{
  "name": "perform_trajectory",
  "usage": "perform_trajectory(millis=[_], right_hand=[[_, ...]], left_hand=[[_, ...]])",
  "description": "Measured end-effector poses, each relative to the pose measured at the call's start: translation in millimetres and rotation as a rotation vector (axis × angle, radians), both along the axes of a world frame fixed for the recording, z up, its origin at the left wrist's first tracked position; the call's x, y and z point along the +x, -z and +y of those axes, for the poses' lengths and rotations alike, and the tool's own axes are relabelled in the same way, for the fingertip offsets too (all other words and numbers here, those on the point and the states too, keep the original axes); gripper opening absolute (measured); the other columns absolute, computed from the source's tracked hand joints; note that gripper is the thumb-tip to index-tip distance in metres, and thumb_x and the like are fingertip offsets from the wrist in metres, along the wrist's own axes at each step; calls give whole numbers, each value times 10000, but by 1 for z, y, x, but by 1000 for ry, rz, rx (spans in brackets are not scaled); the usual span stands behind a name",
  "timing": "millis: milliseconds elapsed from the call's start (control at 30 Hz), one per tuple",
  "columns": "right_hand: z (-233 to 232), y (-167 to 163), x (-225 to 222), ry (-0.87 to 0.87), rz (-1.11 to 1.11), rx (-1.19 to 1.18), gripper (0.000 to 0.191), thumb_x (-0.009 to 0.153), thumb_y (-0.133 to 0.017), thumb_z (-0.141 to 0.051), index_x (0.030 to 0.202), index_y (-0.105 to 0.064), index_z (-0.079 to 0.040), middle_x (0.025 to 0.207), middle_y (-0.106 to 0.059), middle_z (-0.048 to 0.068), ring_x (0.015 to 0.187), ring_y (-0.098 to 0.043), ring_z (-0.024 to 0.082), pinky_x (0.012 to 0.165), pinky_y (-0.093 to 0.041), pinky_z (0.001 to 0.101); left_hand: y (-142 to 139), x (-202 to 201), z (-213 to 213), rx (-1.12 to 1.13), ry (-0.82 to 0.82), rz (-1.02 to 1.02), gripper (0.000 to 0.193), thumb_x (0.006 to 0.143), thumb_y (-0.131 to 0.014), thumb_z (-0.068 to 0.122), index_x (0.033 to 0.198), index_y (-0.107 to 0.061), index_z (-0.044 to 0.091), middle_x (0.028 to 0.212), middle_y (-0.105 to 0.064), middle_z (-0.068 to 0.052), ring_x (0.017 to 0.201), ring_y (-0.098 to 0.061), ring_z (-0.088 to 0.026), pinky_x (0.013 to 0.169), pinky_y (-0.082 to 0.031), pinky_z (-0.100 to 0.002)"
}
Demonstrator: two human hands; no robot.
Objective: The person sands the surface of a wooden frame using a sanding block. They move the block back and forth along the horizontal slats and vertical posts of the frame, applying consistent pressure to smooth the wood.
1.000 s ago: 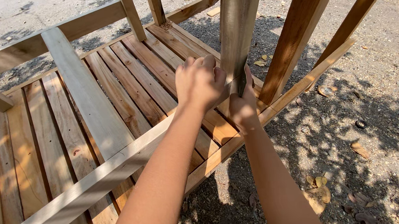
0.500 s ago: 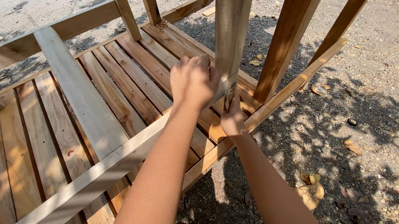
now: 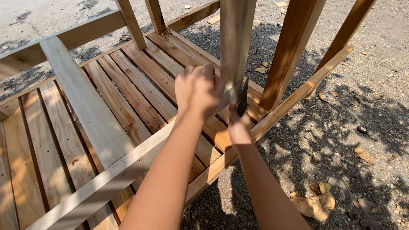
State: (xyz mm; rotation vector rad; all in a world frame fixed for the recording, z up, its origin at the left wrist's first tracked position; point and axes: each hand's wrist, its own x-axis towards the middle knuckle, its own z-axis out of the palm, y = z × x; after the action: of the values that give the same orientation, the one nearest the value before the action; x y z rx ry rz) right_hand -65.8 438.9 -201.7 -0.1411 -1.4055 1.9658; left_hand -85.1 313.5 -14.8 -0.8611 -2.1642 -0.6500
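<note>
I look down at a wooden frame with a slatted floor (image 3: pixel 135 92). My left hand (image 3: pixel 198 90) is closed around the end of a pale rail (image 3: pixel 102 177) where it meets an upright post (image 3: pixel 236 41). Just below and to the right, my right hand (image 3: pixel 239 125) grips a dark flat blade-like tool (image 3: pixel 243 99) that stands up against the base of the post. What kind of tool it is cannot be made out.
A second pale rail (image 3: pixel 84 99) runs diagonally over the slats. Brown slanted posts (image 3: pixel 295 44) rise to the right. Gravel ground (image 3: pixel 363 105) with dry leaves (image 3: pixel 314 202) and a small dark ring (image 3: pixel 362 129) lies beyond the frame edge.
My right hand dropped lower half a second ago and has come back up beside the post with the tool. My left hand stays on the rail end.
</note>
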Motion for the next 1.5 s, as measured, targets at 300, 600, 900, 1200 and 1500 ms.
perform_trajectory(millis=[300,600,900,1200,1500], right_hand=[[-33,-53,-5,146,-28,145,944,972,-328,-713,1625,-51,-90,1414,-505,74,1280,-524,148,1033,-431,280],[-51,-93,5,112,-213,-322,782,1014,-364,-573,1596,-246,-63,1553,-472,223,1375,-548,348,1110,-491,499],[-54,-79,-6,258,-185,-341,644,1121,-419,-508,1281,-552,101,1040,-612,170,869,-569,256,748,-474,443],[-39,-60,-6,237,15,-246,497,1154,-457,-448,1097,-617,20,865,-550,70,713,-477,160,632,-418,360],[-36,-22,1,381,-243,-250,506,1064,-458,-455,1148,-635,12,943,-664,80,788,-580,177,698,-501,370]], left_hand=[[1,-2,-1,-4,12,-134,180,856,-611,282,856,-669,111,891,-710,-80,898,-618,-283,807,-462,-461],[4,-5,0,24,28,-92,210,849,-628,301,816,-685,101,838,-716,-103,870,-657,-326,764,-488,-504],[8,-5,-1,9,-10,-217,244,879,-616,311,813,-673,83,883,-737,-116,940,-668,-338,823,-510,-497],[6,-5,0,-31,56,-274,291,877,-617,375,843,-671,91,880,-722,-132,877,-694,-334,760,-543,-481],[5,0,-1,-69,81,-314,307,861,-616,391,829,-690,95,848,-742,-111,816,-709,-335,723,-544,-490]])
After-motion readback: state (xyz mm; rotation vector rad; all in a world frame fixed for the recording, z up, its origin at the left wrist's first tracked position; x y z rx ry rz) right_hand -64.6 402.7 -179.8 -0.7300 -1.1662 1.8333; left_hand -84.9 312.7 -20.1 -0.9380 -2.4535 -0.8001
